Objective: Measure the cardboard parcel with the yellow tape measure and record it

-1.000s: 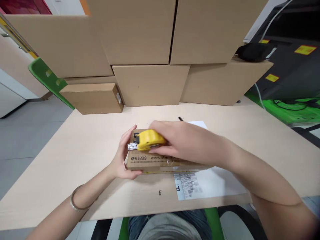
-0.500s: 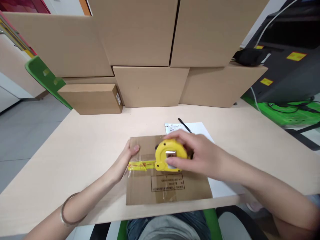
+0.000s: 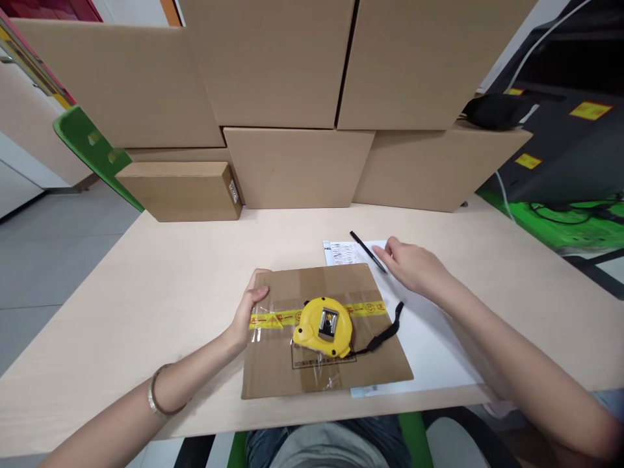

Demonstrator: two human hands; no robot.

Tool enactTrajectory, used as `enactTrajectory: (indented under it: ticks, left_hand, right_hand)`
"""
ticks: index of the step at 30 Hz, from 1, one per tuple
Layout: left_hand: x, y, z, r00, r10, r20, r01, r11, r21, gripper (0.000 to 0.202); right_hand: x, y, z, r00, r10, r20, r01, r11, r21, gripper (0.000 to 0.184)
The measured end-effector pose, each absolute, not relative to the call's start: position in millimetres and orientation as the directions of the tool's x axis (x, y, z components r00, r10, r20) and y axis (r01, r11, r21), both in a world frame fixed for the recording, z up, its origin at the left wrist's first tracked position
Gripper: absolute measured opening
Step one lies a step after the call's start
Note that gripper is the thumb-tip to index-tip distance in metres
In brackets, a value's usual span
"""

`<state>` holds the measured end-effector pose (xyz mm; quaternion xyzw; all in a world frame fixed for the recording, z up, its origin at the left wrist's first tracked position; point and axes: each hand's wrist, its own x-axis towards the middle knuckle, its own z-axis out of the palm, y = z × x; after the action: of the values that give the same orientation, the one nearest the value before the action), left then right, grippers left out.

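Note:
A flat cardboard box (image 3: 322, 283) with yellow printed tape across it lies near the table's front edge. My left hand (image 3: 249, 311) grips its left side, thumb on top and the other fingers behind the edge. On the box rests a yellow tape measure (image 3: 312, 331), let go, its black wrist strap (image 3: 385, 337) trailing to the right. My right hand (image 3: 412, 265) is over the white paper (image 3: 429, 338), just right of a black pen (image 3: 368, 252). Its thumb points toward the pen, a small gap apart; the other fingers are bent and partly hidden. The box covers part of the paper.
Large cardboard boxes (image 3: 297, 168) are stacked along the back of the table (image 3: 185, 279). A smaller carton (image 3: 185, 194) stands at the back left. To the right are a dark machine (image 3: 560, 153) and a green surface with cables (image 3: 565, 224).
My right hand has let go of the tape measure and moved right and away from me to the pen. The tape measure now lies turned on the box. My left hand stays on the box.

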<state>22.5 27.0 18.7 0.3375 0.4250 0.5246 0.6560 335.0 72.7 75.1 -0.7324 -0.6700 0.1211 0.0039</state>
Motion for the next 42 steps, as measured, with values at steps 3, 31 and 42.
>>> enactTrajectory:
  ticks: [3, 31, 42]
  left_hand:
    - [20, 29, 13, 0.137, 0.974, -0.183, -0.388, 0.223, 0.894, 0.026]
    - [32, 28, 16, 0.236, 0.942, -0.239, -0.303, 0.305, 0.903, 0.043]
    - [23, 25, -10, 0.301, 0.948, -0.108, -0.344, 0.213, 0.915, 0.042]
  right_hand:
    - [351, 95, 43, 0.105, 0.954, -0.28, 0.98, -0.147, -0.132, 0.044]
    - [338, 110, -28, -0.08, 0.996, -0.048, 0.224, -0.029, -0.974, 0.054]
    - [368, 139, -23, -0.223, 0.969, -0.105, 0.281, -0.04, -0.959, 0.04]
